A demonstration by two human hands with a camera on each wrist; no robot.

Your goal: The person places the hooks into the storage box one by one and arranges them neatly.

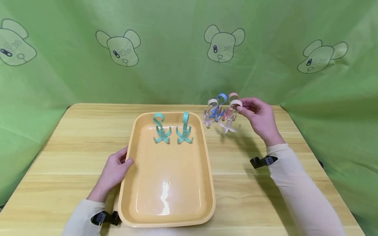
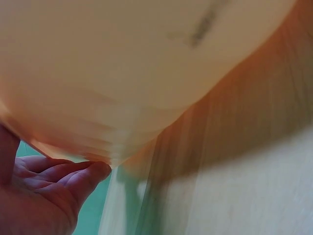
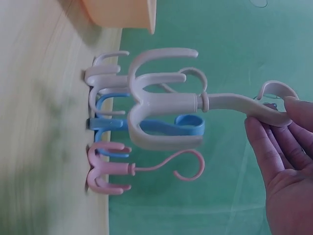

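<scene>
My right hand (image 1: 261, 119) pinches a whitish multi-prong swivel hanger hook (image 3: 168, 104) by its curved top, between thumb and fingers. Its prongs point down, and in the right wrist view they are above the tabletop. Close behind it, three similar hooks stand on their prongs: a pale one (image 1: 208, 120), a blue one (image 1: 222, 97) and a pink one (image 3: 110, 169). At the left, my left hand (image 1: 115, 167) grips the side of an orange tray (image 1: 165, 170), thumb over the rim. Two turquoise hooks, one at left (image 1: 161, 135) and one at right (image 1: 184, 134), stand upright at the tray's far end.
The wooden table (image 1: 248, 196) carries the tray at its middle, with the group of hooks beyond the tray's far right corner. A green curtain (image 1: 174, 75) with printed bear-like heads hangs behind the table and down both sides.
</scene>
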